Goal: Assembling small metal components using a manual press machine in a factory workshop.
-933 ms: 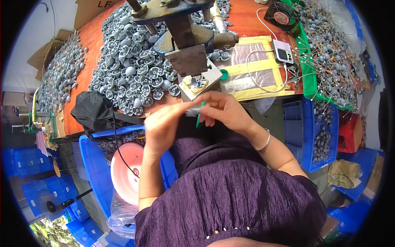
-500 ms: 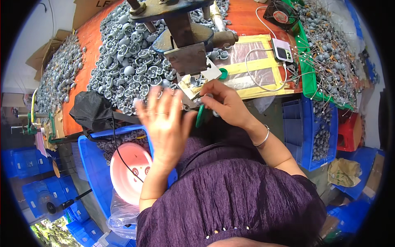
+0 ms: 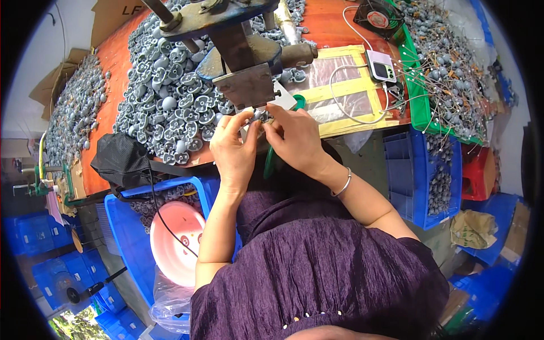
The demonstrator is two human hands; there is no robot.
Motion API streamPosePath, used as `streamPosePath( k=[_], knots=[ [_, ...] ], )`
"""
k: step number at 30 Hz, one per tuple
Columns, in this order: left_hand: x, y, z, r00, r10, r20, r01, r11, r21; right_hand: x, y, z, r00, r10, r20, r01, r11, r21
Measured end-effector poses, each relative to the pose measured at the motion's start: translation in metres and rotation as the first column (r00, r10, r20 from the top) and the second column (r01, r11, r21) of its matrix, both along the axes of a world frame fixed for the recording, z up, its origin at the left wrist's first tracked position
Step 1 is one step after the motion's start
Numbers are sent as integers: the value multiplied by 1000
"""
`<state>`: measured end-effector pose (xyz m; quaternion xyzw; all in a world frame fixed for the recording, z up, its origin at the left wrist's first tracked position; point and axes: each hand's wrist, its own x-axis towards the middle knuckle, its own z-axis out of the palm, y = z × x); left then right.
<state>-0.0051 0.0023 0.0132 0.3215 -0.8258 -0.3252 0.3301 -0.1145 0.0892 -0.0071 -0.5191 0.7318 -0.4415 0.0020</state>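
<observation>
Below the steel block (image 3: 246,88) of a bench press, both hands meet at a small grey plastic part (image 3: 260,115). My left hand (image 3: 233,153) pinches it from the left with thumb and fingertips. From the right, my right hand (image 3: 297,139), a bangle on its wrist, closes thumb and fingers on the same part; its fingertips are partly hidden by the press block. A green strip (image 3: 268,164) hangs below my right hand, and a green round piece (image 3: 299,102) lies just beyond it. To the left spreads a heap of grey plastic half-shells (image 3: 170,103).
Yellow-taped clear sheeting (image 3: 340,85) covers the bench's right, with a cabled white device (image 3: 381,67) and a black fan (image 3: 378,20). A green tray (image 3: 420,107) holds wired grey parts. A black bag (image 3: 122,160) hangs at the front edge, above a pink basin (image 3: 170,249).
My left hand has moved from an open, blurred sweep near the heap to a pinch beside my right hand. My right hand has shifted slightly left, up against the press.
</observation>
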Motion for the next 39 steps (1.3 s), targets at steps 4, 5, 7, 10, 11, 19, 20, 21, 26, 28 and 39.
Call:
streamPosePath(
  k=[4,5,7,10,11,19,20,21,26,28,39],
  knots=[
    [3,-7,-5,999,-46,-28,47,999,16,4,1,1,998,-17,-59,18,1000,14],
    [5,-11,-4,997,-79,-3,79,996,44,3,1,3,998,-24,-66,25,1000,14],
    [7,-20,0,988,-157,2,157,987,33,3,2,7,1000,8,-20,-8,1000,23],
    [7,-28,-2,975,-219,30,219,976,-6,-18,7,13,997,-69,-26,69,998,10],
    [7,-27,-3,982,-184,52,186,982,-41,-31,3,15,991,-133,-32,127,981,-146],
    [0,-1,2,995,-48,93,64,982,-178,-141,-75,107,781,394,484,-255,909,-329],
    [5,-5,-1,995,-32,95,51,978,-204,-128,-83,112,831,367,418,-195,896,-400],
    [5,-5,-2,996,-21,91,41,974,-223,-107,-77,115,878,326,350,-139,874,-466],
    [5,0,0,991,-69,116,95,966,-241,-23,25,98,973,206,-108,-220,664,-714],
    [3,0,7,981,-99,166,133,968,-214,-24,36,86,959,195,-205,-283,634,-720],
    [45,31,31,801,-521,-297,578,541,611,-297,70,126,785,-540,-304,539,837,-94]
  ],
)
